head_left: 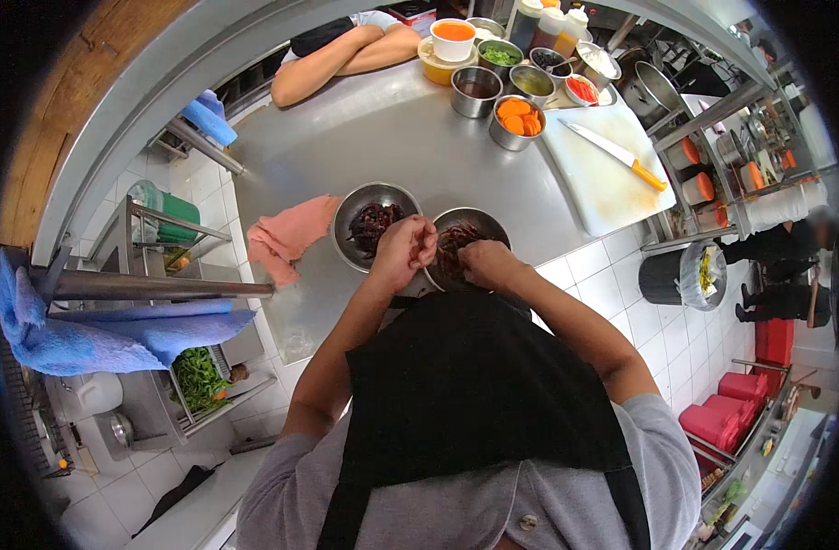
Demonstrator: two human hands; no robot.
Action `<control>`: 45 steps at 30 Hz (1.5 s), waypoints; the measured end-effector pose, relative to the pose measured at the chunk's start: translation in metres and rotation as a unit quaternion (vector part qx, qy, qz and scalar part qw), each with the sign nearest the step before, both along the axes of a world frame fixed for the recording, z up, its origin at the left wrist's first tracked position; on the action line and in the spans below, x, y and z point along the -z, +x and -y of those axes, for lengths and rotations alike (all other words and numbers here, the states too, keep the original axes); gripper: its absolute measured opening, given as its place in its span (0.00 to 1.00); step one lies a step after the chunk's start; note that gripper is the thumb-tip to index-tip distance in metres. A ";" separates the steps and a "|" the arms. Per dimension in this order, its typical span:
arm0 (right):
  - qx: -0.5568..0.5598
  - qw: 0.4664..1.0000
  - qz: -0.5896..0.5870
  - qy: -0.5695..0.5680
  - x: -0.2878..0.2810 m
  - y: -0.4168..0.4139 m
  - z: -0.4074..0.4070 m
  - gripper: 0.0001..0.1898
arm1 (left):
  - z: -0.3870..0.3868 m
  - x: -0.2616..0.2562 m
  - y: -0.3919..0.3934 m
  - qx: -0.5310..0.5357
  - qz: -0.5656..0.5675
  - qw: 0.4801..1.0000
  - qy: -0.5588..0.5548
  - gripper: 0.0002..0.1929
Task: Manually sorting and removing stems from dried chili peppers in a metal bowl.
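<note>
Two steel bowls sit side by side on the steel table in front of me. Dark red, wrinkled pieces that look like dried chillies (374, 221) lie in the left bowl (346, 253). Redder, drier-looking pieces (458, 237) fill part of the right bowl (491, 221). Above the gap between the bowls is my left hand (407, 253), fingers curled; whether it pinches a small piece is unclear. My right hand (489, 265) reaches over the right bowl's near rim, its fingertips down at the pieces and partly hidden.
A pink cloth (289, 237) lies left of the bowls. On the right, a knife (615, 151) rests on a white cutting board (584, 185). Containers of sliced carrots (519, 118), sauces and herbs stand at the far side. Another person's folded arms (350, 58) lean on the far edge.
</note>
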State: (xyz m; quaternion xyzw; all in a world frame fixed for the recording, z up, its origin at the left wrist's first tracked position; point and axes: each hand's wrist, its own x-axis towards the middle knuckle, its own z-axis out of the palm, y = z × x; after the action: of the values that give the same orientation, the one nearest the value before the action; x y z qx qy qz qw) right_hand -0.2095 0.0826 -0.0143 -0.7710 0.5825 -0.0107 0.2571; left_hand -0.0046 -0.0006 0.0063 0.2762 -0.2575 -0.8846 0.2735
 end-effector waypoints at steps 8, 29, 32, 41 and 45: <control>0.298 0.789 0.511 0.163 -0.036 -0.021 -0.005 0.06 | -0.009 -0.017 -0.005 0.073 0.171 0.971 -0.150 0.11; 0.262 0.871 0.392 -0.136 -0.037 0.017 -0.015 0.07 | -0.030 -0.021 -0.021 0.006 0.341 0.796 -0.501 0.06; 0.283 0.842 0.426 -0.171 -0.024 0.023 -0.014 0.07 | -0.030 -0.024 -0.020 0.000 0.413 0.741 -0.530 0.07; 0.343 0.620 0.676 0.201 -0.005 -0.016 0.003 0.09 | 0.005 -0.017 0.021 0.030 -0.075 0.992 -0.096 0.09; 0.116 0.972 0.184 -0.085 -0.002 0.005 0.011 0.12 | -0.002 -0.015 0.020 0.017 -0.118 0.991 -0.067 0.13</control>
State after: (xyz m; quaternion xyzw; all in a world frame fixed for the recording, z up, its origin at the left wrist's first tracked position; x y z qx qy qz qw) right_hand -0.2049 0.0720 -0.0125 -0.7023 0.6076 -0.2314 0.2899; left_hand 0.0149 0.0009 0.0210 0.1465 -0.2869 -0.8963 0.3047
